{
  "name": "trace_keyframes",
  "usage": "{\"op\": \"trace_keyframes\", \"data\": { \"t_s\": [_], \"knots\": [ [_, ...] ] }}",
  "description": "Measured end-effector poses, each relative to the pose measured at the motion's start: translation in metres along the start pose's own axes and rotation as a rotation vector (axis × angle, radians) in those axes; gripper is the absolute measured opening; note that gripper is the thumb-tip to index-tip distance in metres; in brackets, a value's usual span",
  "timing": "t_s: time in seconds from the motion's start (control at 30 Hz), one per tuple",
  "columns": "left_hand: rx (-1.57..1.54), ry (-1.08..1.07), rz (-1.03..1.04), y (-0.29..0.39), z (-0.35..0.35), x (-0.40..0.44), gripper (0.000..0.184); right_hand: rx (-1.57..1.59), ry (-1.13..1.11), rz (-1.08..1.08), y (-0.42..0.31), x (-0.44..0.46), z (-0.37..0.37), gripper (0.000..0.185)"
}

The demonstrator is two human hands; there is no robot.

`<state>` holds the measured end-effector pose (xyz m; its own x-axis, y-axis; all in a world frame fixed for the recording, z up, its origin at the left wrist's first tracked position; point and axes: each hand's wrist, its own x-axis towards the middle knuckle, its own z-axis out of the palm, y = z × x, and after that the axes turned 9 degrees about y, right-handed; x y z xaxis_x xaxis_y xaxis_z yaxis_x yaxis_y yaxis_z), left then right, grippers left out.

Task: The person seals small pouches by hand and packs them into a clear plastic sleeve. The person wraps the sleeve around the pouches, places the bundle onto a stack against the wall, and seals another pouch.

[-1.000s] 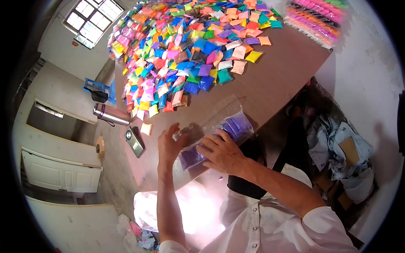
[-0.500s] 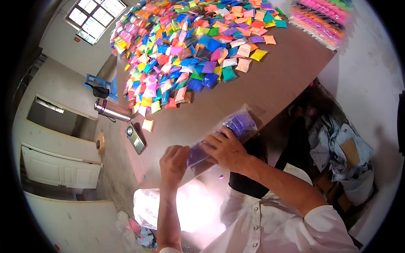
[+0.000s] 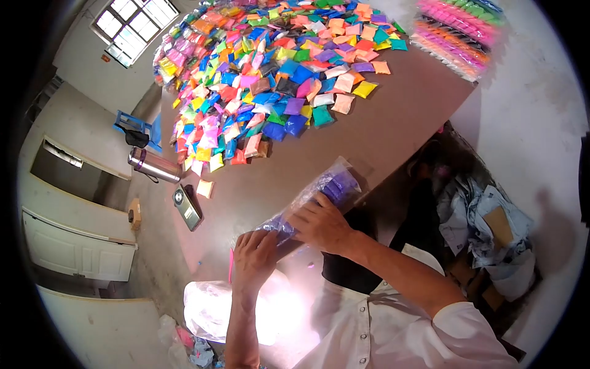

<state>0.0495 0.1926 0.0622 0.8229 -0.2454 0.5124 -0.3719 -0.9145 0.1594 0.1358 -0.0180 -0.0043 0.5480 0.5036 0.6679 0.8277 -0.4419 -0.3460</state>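
A clear plastic bag (image 3: 342, 170) of purple packets lies slantwise near the table's front edge. The packets (image 3: 338, 187) show best at its far right end. My left hand (image 3: 255, 255) is closed on the bag's lower left end, its fingertips partly hidden. Across the middle of the bag rests my right hand (image 3: 321, 226), palm down, with fingers stretched over the plastic. A thin pink strip (image 3: 231, 264) shows just left of my left hand; what it belongs to I cannot tell.
A broad heap of small coloured packets (image 3: 264, 92) covers the table's (image 3: 393, 104) far side. Stacked bagged bundles (image 3: 458, 31) stand at the back right. A steel flask (image 3: 153, 165), a dark handheld device (image 3: 187, 208) and one peach packet (image 3: 205, 188) sit at the left edge.
My left hand has turned palm down and flattened over the bag's end. My right hand has slid slightly down and left along the bag. The pink strip has come into view.
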Motion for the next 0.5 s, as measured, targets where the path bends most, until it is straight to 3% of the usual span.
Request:
{"op": "trace_keyframes", "data": {
  "t_s": [0.27, 0.4, 0.5],
  "knots": [
    [-0.007, -0.026, -0.04, 0.005, 0.0, -0.005, 0.036, 0.11, 0.112, -0.06, 0.008, 0.002, -0.01, 0.035],
    [0.007, -0.018, -0.04, 0.003, 0.001, -0.007, 0.038, 0.099, 0.151, -0.138, 0.017, -0.004, -0.035, 0.037],
    [0.006, -0.004, -0.031, 0.002, 0.003, -0.008, 0.037, 0.027, 0.3, -0.059, 0.032, 0.008, -0.063, 0.04]
  ]
}}
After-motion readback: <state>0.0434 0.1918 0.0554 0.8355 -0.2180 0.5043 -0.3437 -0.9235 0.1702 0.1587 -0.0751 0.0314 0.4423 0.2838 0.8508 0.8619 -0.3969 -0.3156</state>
